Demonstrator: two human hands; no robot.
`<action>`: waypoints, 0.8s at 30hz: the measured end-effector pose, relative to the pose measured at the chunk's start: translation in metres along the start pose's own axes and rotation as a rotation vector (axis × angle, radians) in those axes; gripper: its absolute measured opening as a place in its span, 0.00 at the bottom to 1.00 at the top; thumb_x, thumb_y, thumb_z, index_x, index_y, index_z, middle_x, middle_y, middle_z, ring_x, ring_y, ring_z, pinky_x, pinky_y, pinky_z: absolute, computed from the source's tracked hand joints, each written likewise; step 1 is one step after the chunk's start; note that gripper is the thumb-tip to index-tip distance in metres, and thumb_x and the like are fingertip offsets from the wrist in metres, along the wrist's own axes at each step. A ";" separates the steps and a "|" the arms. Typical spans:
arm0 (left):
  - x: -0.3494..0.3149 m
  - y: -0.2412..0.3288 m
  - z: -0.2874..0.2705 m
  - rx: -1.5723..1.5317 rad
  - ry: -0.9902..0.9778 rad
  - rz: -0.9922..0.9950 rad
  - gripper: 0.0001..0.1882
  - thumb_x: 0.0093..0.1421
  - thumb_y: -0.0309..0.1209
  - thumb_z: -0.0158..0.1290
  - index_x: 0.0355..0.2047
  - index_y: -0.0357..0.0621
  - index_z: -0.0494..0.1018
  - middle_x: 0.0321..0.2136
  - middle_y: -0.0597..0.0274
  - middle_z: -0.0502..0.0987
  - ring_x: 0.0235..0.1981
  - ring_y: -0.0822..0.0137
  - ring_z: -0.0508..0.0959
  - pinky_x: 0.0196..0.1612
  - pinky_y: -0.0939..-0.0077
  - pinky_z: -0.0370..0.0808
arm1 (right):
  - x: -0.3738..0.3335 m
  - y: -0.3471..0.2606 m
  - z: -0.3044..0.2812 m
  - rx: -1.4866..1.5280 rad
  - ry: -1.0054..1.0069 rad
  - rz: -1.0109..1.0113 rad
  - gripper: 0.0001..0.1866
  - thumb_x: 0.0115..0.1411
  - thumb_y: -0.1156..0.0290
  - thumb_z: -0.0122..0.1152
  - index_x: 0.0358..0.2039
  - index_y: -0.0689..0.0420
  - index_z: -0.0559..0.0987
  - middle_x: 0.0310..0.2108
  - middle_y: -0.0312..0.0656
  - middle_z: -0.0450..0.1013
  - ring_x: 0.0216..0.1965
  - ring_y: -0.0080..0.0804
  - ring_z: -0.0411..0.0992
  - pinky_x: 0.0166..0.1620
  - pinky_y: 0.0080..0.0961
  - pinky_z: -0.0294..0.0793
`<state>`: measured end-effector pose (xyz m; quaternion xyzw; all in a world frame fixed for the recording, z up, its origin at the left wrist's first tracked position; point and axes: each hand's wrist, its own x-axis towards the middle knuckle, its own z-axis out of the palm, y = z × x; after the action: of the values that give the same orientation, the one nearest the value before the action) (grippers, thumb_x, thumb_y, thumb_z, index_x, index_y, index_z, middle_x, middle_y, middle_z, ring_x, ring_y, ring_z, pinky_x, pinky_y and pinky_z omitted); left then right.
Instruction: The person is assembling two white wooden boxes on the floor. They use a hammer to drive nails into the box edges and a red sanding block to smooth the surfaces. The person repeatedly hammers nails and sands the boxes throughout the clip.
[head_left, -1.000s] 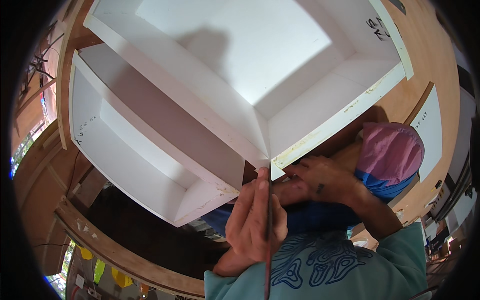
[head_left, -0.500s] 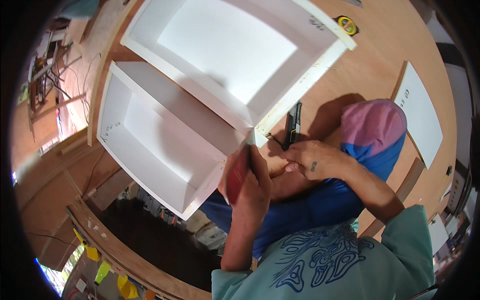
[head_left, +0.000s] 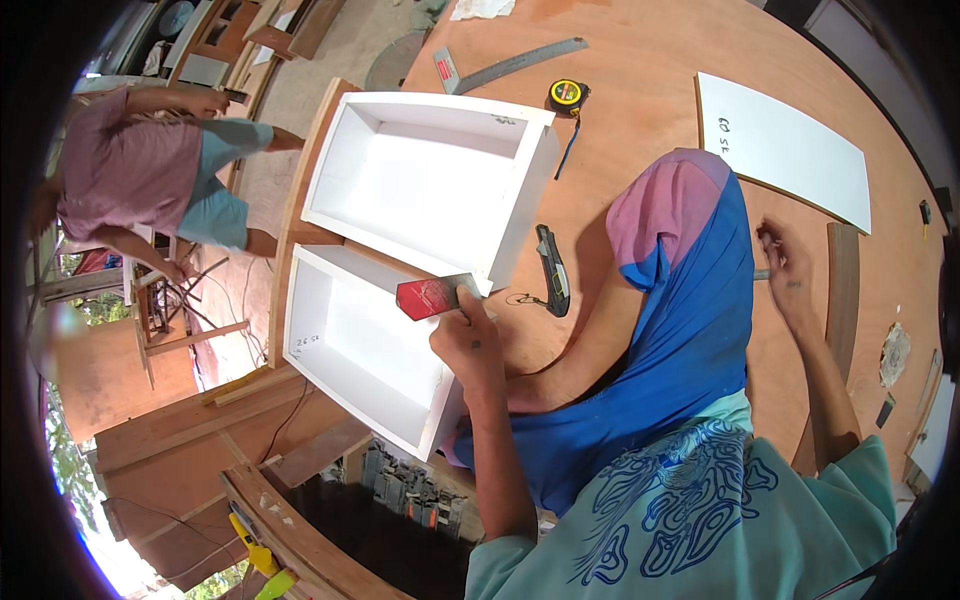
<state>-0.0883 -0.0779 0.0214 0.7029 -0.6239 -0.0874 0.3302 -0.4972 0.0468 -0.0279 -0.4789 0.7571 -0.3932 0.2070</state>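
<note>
My left hand (head_left: 470, 345) is closed around a flat red plate with a grey end (head_left: 428, 298), held above the lower white open box (head_left: 318, 345). Just beyond, a larger white open box (head_left: 522, 210) lies against the first. To the right of both boxes rests a box cutter (head_left: 552, 275) with a dark and yellow handle. My right hand (head_left: 790, 268) is out to the right, past my bent leg in blue and pink cloth (head_left: 680, 230). Its fingers are curled, and a small grey-green end shows beside them; the rest is hidden.
A yellow and black tape measure (head_left: 567, 97) and a metal square (head_left: 510, 68) lie toward the far side of the wooden tabletop (head_left: 640, 90). At right are a white panel (head_left: 790, 150) and a wooden strip (head_left: 841, 290). Another person (head_left: 150, 175) stands at the left.
My right hand has moved away from the left hand, out to the right. The red plate has turned its flat face into view. The view has shifted, and another person now shows at left.
</note>
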 end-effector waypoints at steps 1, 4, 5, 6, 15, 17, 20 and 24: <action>0.001 -0.001 0.002 -0.021 0.018 0.045 0.29 0.67 0.28 0.55 0.08 0.35 0.62 0.07 0.48 0.66 0.06 0.57 0.64 0.13 0.61 0.58 | -0.020 0.014 0.000 -0.119 -0.113 -0.004 0.18 0.65 0.78 0.57 0.56 0.62 0.75 0.44 0.49 0.76 0.45 0.40 0.76 0.49 0.32 0.76; 0.002 -0.005 0.001 -0.037 0.035 0.084 0.28 0.67 0.30 0.54 0.10 0.33 0.65 0.08 0.46 0.67 0.07 0.55 0.65 0.15 0.59 0.60 | -0.063 0.028 0.015 -0.364 -0.258 -0.431 0.23 0.59 0.82 0.56 0.56 0.63 0.72 0.52 0.54 0.70 0.54 0.53 0.69 0.54 0.44 0.73; 0.004 -0.004 -0.001 -0.021 0.016 0.048 0.27 0.67 0.30 0.54 0.11 0.32 0.66 0.08 0.46 0.67 0.08 0.54 0.65 0.16 0.58 0.61 | -0.068 0.036 0.021 -0.413 -0.249 -0.425 0.24 0.59 0.80 0.56 0.57 0.63 0.72 0.54 0.55 0.68 0.56 0.54 0.67 0.56 0.47 0.71; 0.004 -0.002 -0.002 -0.005 -0.003 0.013 0.27 0.67 0.31 0.53 0.12 0.31 0.67 0.08 0.45 0.68 0.08 0.53 0.66 0.16 0.57 0.61 | -0.073 0.045 0.025 -0.462 -0.240 -0.417 0.24 0.58 0.78 0.55 0.57 0.64 0.71 0.56 0.55 0.66 0.58 0.56 0.65 0.58 0.50 0.69; 0.010 -0.001 -0.007 -0.045 -0.080 0.040 0.26 0.67 0.33 0.52 0.13 0.28 0.68 0.09 0.43 0.69 0.09 0.54 0.69 0.18 0.54 0.63 | -0.040 0.053 0.053 -0.218 -0.377 -0.138 0.32 0.63 0.54 0.49 0.59 0.66 0.69 0.56 0.59 0.67 0.58 0.59 0.63 0.62 0.47 0.63; 0.009 -0.003 -0.006 -0.035 -0.063 0.040 0.26 0.67 0.33 0.52 0.13 0.28 0.68 0.09 0.42 0.69 0.09 0.52 0.70 0.18 0.54 0.63 | -0.038 0.057 0.052 -0.230 -0.415 -0.131 0.32 0.65 0.51 0.47 0.59 0.66 0.69 0.56 0.59 0.67 0.58 0.59 0.64 0.62 0.46 0.63; 0.006 -0.003 -0.006 -0.022 -0.032 0.074 0.27 0.68 0.33 0.52 0.13 0.28 0.68 0.09 0.41 0.69 0.09 0.50 0.70 0.19 0.54 0.63 | -0.039 0.057 0.049 -0.090 -0.369 -0.163 0.35 0.66 0.47 0.44 0.60 0.65 0.69 0.56 0.58 0.67 0.57 0.58 0.64 0.62 0.46 0.63; 0.005 -0.004 -0.003 -0.074 0.002 0.093 0.27 0.68 0.33 0.52 0.13 0.29 0.68 0.09 0.42 0.69 0.10 0.51 0.71 0.19 0.54 0.64 | -0.049 0.066 0.051 -0.052 -0.273 -0.253 0.34 0.68 0.45 0.42 0.58 0.65 0.70 0.54 0.56 0.68 0.56 0.57 0.65 0.61 0.46 0.64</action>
<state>-0.0825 -0.0815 0.0228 0.6607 -0.6518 -0.0943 0.3601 -0.4772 0.0851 -0.1146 -0.6245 0.6657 -0.3277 0.2441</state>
